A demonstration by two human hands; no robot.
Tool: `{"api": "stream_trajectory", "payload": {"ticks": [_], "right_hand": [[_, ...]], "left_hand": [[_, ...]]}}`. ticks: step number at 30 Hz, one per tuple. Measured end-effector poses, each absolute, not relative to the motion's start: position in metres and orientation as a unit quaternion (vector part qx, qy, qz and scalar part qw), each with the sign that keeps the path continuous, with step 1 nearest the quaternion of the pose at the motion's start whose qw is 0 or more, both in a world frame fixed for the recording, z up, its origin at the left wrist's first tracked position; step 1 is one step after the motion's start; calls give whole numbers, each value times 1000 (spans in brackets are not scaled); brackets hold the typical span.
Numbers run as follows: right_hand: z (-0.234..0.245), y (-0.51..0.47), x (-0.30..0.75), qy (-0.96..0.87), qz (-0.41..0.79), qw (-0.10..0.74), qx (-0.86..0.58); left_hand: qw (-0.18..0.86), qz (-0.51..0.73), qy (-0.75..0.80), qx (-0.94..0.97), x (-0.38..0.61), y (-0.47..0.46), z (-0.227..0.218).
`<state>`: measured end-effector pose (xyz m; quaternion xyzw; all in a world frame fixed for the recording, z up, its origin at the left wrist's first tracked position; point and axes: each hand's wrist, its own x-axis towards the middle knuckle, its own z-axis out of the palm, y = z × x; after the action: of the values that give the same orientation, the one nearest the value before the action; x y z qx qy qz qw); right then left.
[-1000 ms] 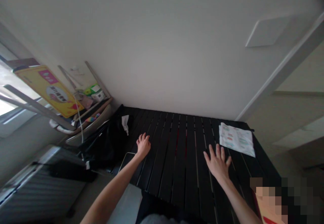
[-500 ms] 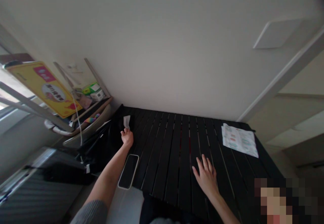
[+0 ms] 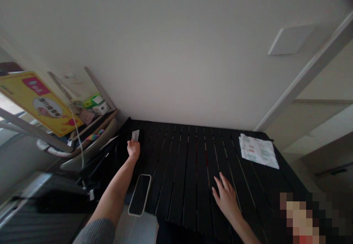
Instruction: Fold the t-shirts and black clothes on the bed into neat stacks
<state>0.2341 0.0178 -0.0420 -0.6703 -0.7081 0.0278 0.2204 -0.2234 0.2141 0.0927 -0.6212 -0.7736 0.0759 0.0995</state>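
Observation:
At the table's far left, my left hand is closed, with its fingers at the lower end of a small pale paper-like piece that sticks up beyond them. Dark fabric lies right beside that hand, so the exact grip is partly hard to see. My right hand is held low over the black slatted table, fingers apart and holding nothing. A phone with a light-coloured case lies nearer to me, to the right of my left forearm.
A folded white printed sheet or bag rests at the table's right. On the left stand a chair holding small boxes and a yellow sign, plus a ribbed suitcase. A wall closes off the back; a blurred-out patch covers the lower right.
The view has shifted a little, so most things sit slightly lower or further left. My right hand's fingers have turned slightly and drawn nearer together. The left hand keeps its hold.

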Motion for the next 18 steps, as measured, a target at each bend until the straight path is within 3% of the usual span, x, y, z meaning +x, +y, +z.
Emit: {"api": "stream_trajectory", "payload": {"ticks": [9,18], "right_hand": [[-40,19,210,-713,60,266,-646],[15,41,177,-716,99,358,-592]], "left_hand": [[140,-56,-784,-602,-216,222,148],[195,-427,-601,-647,-116,191,223]]}}
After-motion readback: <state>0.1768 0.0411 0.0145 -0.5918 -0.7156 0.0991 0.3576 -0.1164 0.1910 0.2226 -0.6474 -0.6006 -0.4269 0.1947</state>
